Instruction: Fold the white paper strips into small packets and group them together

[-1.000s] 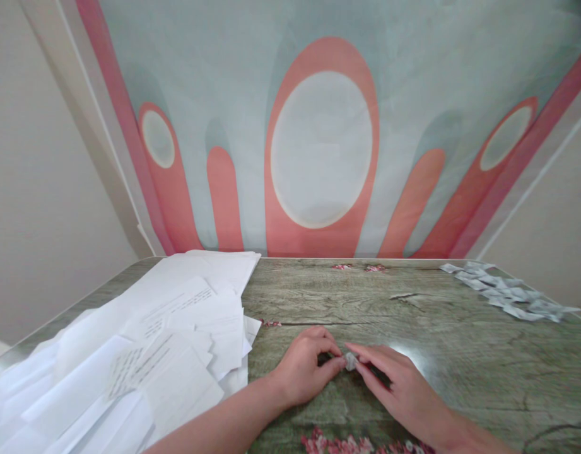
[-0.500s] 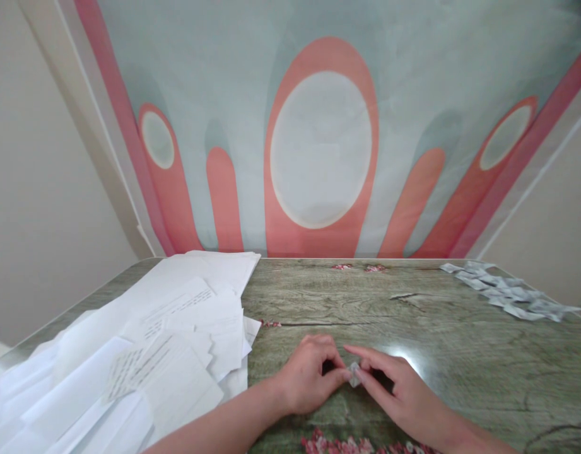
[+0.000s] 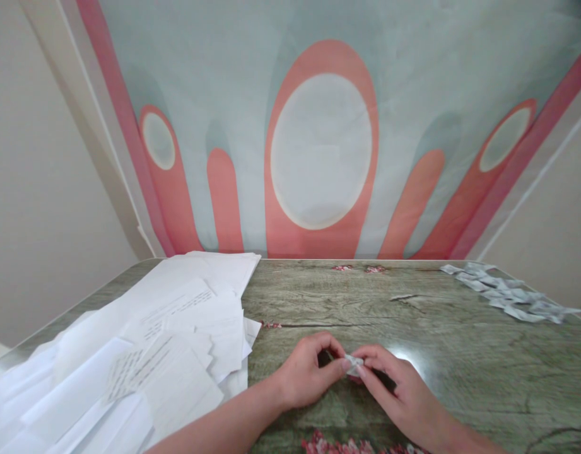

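Note:
A small folded piece of white paper (image 3: 353,364) sits between the fingertips of both my hands, just above the wood-patterned table (image 3: 451,340). My left hand (image 3: 305,371) pinches it from the left with thumb and curled fingers. My right hand (image 3: 395,388) pinches it from the right, index finger and thumb bent onto the paper. Both forearms come in from the bottom edge.
A loose heap of white paper sheets (image 3: 152,340), some with printed text, covers the table's left side. Several small folded paper pieces (image 3: 505,293) lie in a row at the far right. A pink-and-grey patterned wall (image 3: 321,145) stands behind the table.
My right hand's fingers have curled from stretched flat into a pinch on the paper. Both hands have lifted slightly with it.

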Motion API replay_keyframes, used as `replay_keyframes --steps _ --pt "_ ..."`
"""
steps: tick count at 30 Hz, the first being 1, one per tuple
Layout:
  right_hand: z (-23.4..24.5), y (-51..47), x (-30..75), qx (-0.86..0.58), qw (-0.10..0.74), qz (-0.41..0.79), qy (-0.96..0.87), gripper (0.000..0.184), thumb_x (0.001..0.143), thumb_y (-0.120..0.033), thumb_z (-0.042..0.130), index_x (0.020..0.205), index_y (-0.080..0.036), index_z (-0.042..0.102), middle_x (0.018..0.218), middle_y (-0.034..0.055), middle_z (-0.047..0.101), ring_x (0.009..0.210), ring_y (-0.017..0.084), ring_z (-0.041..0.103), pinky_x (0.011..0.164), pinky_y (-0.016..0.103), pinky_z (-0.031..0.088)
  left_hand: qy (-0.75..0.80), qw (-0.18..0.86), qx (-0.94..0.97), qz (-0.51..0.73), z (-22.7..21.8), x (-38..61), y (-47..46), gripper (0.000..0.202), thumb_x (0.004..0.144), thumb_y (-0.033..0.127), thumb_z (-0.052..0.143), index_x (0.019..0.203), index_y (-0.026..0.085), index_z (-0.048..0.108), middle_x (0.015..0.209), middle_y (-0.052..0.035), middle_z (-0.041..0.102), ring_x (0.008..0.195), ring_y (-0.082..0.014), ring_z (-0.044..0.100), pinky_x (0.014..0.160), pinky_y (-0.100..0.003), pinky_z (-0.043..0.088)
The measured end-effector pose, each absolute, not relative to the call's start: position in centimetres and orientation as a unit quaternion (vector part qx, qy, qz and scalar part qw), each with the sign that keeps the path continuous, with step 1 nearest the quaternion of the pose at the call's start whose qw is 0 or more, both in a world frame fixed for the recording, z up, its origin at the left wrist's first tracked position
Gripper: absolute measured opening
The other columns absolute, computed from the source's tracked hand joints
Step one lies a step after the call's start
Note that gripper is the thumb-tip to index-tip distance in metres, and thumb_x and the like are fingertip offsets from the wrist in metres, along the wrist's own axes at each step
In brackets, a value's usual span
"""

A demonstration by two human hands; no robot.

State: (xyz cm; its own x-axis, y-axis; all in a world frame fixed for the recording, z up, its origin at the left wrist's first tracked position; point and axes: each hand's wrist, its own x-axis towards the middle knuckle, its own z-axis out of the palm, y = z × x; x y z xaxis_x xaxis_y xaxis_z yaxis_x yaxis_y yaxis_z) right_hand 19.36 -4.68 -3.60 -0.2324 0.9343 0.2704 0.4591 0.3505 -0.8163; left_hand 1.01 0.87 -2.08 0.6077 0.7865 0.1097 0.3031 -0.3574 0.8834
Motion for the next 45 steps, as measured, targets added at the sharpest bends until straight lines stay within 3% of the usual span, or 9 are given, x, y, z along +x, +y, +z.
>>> replay_keyframes --steps 3,12,16,24,30,33,37,45 --pt "-3.5 -4.7 19.3 -0.473 0.378 0.297 -0.738 0.016 0.09 -0.028 0.042 0.098 -0.02 0.054 0.076 0.0022 0.065 0.075 0.016 0.063 0.068 0.025 0.05 0.354 0.48 0.756 0.269 -2.0 1.0 0.9 0.018 0.082 0.031 0.055 0.081 0.013 0.06 0.074 -0.0006 0.06 0.069 -0.0123 0.051 0.064 -0.022 0.04" --pt "-4.1 -4.3 20.5 -0.436 0.371 0.145 -0.807 0.027 0.087 -0.012 0.041 0.11 -0.022 0.051 0.098 0.0053 0.063 0.089 0.016 0.06 0.079 0.028 0.049 0.318 0.512 0.743 0.291 -2.1 1.0 1.0 0.02 0.083 0.03 0.053 0.084 0.012 0.063 0.075 -0.0023 0.062 0.07 -0.0133 0.054 0.067 -0.023 0.042" --pt "-4.6 -3.8 20.4 -0.392 0.375 0.055 -0.838 0.027 0.084 -0.008 0.043 0.104 -0.021 0.056 0.101 0.008 0.06 0.093 0.017 0.059 0.079 0.031 0.05 0.316 0.477 0.773 0.274 -1.6 1.0 0.9 0.021 0.083 0.028 0.053 0.084 0.014 0.068 0.077 -0.0024 0.065 0.073 -0.0144 0.057 0.071 -0.023 0.042" --pt "-4.2 -3.9 20.3 -0.353 0.351 -0.052 -0.866 0.022 0.084 -0.008 0.045 0.092 -0.02 0.062 0.091 0.0052 0.064 0.081 0.016 0.06 0.07 0.03 0.049 0.334 0.489 0.768 0.244 -2.5 1.1 0.7 0.022 0.083 0.027 0.052 0.089 0.015 0.069 0.08 -0.0017 0.069 0.073 -0.0148 0.059 0.068 -0.023 0.045" --pt "-4.6 -3.3 20.9 -0.384 0.317 -0.084 -0.863 0.022 0.086 -0.009 0.041 0.088 -0.018 0.061 0.083 0.0051 0.064 0.075 0.016 0.059 0.069 0.03 0.046 0.36 0.351 0.799 0.329 -2.1 1.3 0.2 0.011 0.079 0.024 0.059 0.086 0.016 0.063 0.083 -0.0024 0.063 0.08 -0.0156 0.056 0.074 -0.025 0.042" --pt "-4.6 -3.2 20.9 -0.419 0.288 -0.097 -0.856 0.024 0.088 -0.01 0.037 0.084 -0.018 0.06 0.078 0.0046 0.062 0.072 0.016 0.057 0.069 0.031 0.042 0.344 0.262 0.843 0.319 -2.4 1.3 -0.1 0.016 0.073 0.024 0.068 0.086 0.018 0.062 0.086 -0.0024 0.062 0.086 -0.0179 0.054 0.078 -0.028 0.039" --pt "-4.4 -3.0 20.6 -0.43 0.257 -0.126 -0.856 0.028 0.091 -0.012 0.034 0.077 -0.018 0.058 0.072 0.0039 0.058 0.068 0.017 0.054 0.068 0.031 0.038 0.336 0.17 0.884 0.277 -2.8 1.3 0.1 0.009 0.078 0.025 0.064 0.085 0.021 0.062 0.084 -0.0018 0.062 0.084 -0.0184 0.053 0.075 -0.029 0.037" --pt "-5.2 -2.9 20.2 -0.426 0.245 -0.112 -0.863 0.026 0.091 -0.012 0.036 0.076 -0.018 0.057 0.071 0.003 0.057 0.066 0.016 0.051 0.066 0.03 0.036 0.342 0.126 0.904 0.225 -2.9 1.2 0.6 0.002 0.08 0.022 0.062 0.08 0.021 0.063 0.079 -0.0014 0.061 0.08 -0.0175 0.053 0.072 -0.029 0.036"
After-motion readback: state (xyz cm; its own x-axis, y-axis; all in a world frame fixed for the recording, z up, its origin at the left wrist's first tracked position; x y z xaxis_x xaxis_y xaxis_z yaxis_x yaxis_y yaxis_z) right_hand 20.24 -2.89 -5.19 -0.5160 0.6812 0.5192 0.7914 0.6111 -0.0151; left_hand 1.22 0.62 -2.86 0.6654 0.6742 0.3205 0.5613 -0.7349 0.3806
